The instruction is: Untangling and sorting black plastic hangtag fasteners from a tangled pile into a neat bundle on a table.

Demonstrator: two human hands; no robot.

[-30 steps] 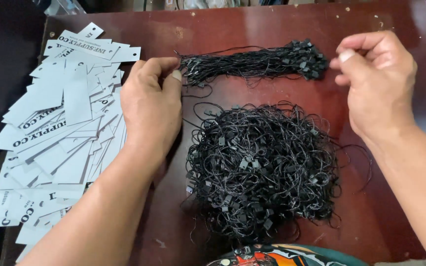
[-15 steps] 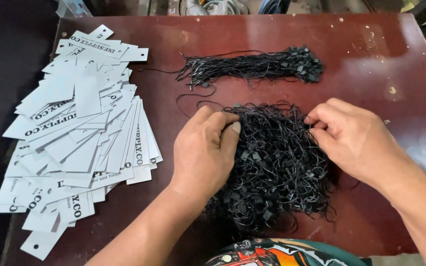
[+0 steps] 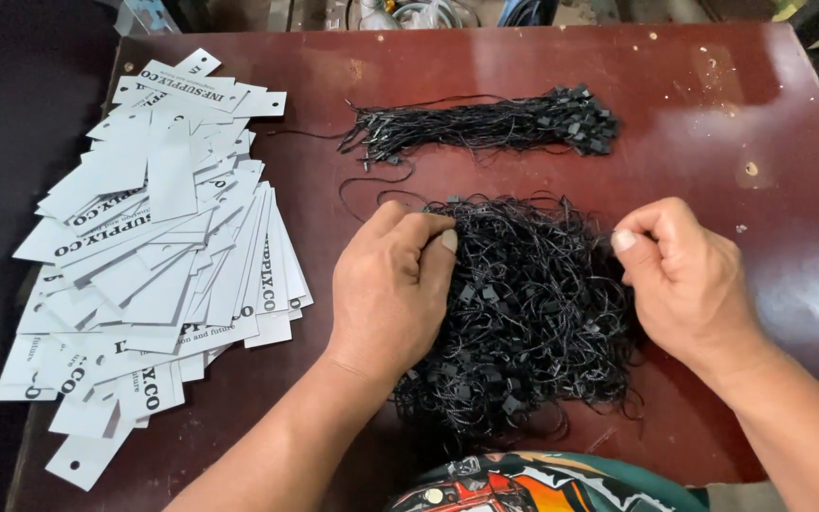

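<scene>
- Tangle [image 3: 533, 313]: a loose heap of thin black cords with small square black plastic locks, lying near the front middle of the desk [image 3: 694, 123], between the two hands.
- Left hand [image 3: 392, 289]: rests on the heap's left edge, fingers [image 3: 428, 237] pinched narrow; what they grip cannot be told, probably a cord.
- Right hand [image 3: 684, 280]: at the heap's right edge, fingers curled shut in a pinch, apparently on a strand.
- Risk: the cords loop through one another, so pulling one would likely drag neighbours along or tighten a knot; a hard tug could snap a fine cord or sweep part of the heap off the front edge.
- Bundle [image 3: 485, 125]: straightened cords laid parallel behind the heap, locks gathered at its right end; stray loops from the heap lie near it and could snag it.
- Tags [image 3: 158, 275]: flat, stiff white cards with punched holes, fanned in a slippery overlapping pile at the left.
- Desk: glossy dark-red top, smooth, with small chips.
</scene>
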